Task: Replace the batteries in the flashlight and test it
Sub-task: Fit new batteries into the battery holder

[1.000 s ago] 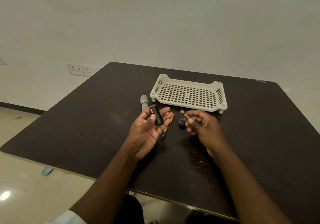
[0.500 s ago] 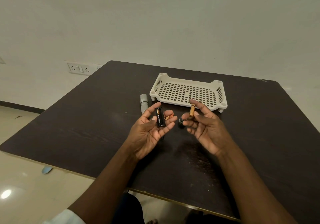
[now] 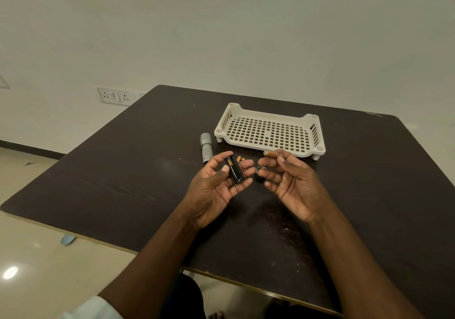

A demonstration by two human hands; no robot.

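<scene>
Above the dark table [image 3: 123,183], the left hand [image 3: 216,190] cradles the black battery holder [image 3: 235,170] with thumb and fingers, open side up for loading; the right hand [image 3: 293,183] pinches a battery [image 3: 270,153] (copper-coloured) nearby. Behind lies the gray flashlight [image 3: 206,147].

A dark wood-grain surface [image 3: 123,183] fills the middle of the view, its near edge trimmed in a pale strip and its top marked with light scuffs and specks near the front. Behind it rises a plain off-white wall [image 3: 221,35], bare but for a white socket-and-switch plate [image 3: 115,95] low on the left. A dark skirting board [image 3: 29,147] runs along the wall's foot. The floor [image 3: 37,257] is glossy cream tile, showing a bright reflected spot of light [image 3: 10,272] and a small blue object [image 3: 67,240] just under the surface's edge.
</scene>
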